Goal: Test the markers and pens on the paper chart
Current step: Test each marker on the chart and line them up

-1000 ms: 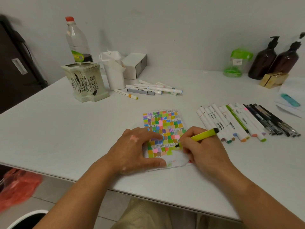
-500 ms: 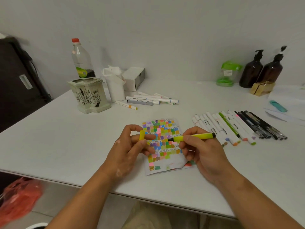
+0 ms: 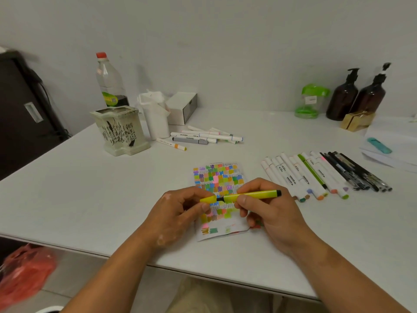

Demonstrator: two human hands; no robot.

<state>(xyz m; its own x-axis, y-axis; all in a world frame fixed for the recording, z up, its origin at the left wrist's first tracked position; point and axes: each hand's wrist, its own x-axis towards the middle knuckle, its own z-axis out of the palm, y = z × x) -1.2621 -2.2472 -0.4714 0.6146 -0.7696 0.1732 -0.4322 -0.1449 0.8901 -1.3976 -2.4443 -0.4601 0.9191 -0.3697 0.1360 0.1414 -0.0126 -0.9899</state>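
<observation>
Since half a second ago the yellow cap (image 3: 207, 199) has closed the gap to the highlighter (image 3: 255, 194). It now sits over the tip, though a black collar shows between cap and barrel, so I judge it not yet pressed home.

At ten o'clock from the paper chart (image 3: 217, 177) stands a ceramic pot (image 3: 119, 129). At twelve o'clock a loose heap of markers (image 3: 203, 137) lies on the desk (image 3: 90, 188), well apart from the chart and perhaps set aside once tried.

The left hand (image 3: 180, 214) pinches the cap between thumb and forefinger, the other fingers curled beneath. It hovers over the chart's middle, which steadies the cap for the push. The chart lies flat near the desk's front edge, almost filled with colour swatches; only the strip at six o'clock is mostly bare.

The right hand (image 3: 272, 211) pinches the barrel near its tip end with thumb and fingers. It holds the highlighter level, pointing at nine o'clock into the cap.

At two o'clock a row of white markers (image 3: 300, 175) lies side by side, and dark pens (image 3: 356, 173) lie just beside them at three o'clock. All are laid parallel within the right hand's reach, likely so each can be picked up in turn.
</observation>
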